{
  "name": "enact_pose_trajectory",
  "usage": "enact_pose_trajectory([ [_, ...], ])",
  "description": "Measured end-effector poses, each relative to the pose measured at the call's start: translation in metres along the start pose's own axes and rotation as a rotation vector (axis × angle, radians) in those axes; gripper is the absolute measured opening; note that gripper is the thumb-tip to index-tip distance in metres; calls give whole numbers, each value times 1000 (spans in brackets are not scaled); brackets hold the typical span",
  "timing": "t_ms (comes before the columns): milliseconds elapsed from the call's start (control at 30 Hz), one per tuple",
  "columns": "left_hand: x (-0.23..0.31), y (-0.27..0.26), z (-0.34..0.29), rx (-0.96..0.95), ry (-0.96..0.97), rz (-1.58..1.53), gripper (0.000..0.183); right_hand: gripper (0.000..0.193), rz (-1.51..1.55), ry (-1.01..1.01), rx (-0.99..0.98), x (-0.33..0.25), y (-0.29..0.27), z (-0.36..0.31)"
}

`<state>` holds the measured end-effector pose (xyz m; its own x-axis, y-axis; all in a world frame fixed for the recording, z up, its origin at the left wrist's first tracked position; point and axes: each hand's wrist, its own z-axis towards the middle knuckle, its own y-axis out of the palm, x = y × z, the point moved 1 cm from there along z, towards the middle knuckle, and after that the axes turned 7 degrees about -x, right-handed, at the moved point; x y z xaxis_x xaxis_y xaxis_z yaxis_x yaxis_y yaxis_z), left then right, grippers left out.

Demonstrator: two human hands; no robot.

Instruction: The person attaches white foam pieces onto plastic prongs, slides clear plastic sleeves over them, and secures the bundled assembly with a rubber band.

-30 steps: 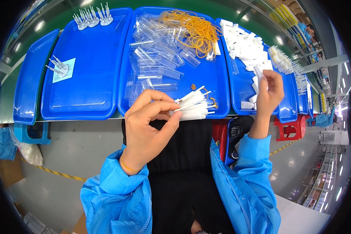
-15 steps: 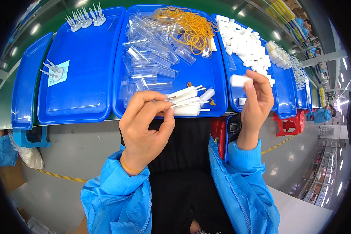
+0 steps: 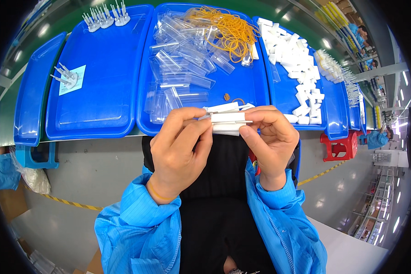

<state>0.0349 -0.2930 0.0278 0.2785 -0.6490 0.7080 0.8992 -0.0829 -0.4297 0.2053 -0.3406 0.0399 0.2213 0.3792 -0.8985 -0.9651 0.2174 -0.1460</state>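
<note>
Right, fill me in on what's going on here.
A person in blue sleeves is handling a bundle of slim white pieces at the near edge of the middle tray. The left hand grips its left end, while the right hand pinches at the right end. Clear sleeves and rubber bands lie in that tray; a pile of white blocks fills much of the tray to its right.

Green bench [image 3: 301, 25]: blue trays [image 3: 39, 77] are carried in one row.
Card tray [image 3: 105, 73]: is placed just left of the band tray [image 3: 249, 86].
Block tray [image 3: 278, 102]: is placed just right of it.
</note>
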Motion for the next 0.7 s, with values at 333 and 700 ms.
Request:
enact_pose_trajectory([
  [333, 3, -2, -2, -120, -77, -204, 42, 28, -273, -149, -148, -2, -4, 6],
  [700, -5, -8, 5, -247, -152, -274, 32, 18, -429, -180, -200, 1, -47, 27],
])
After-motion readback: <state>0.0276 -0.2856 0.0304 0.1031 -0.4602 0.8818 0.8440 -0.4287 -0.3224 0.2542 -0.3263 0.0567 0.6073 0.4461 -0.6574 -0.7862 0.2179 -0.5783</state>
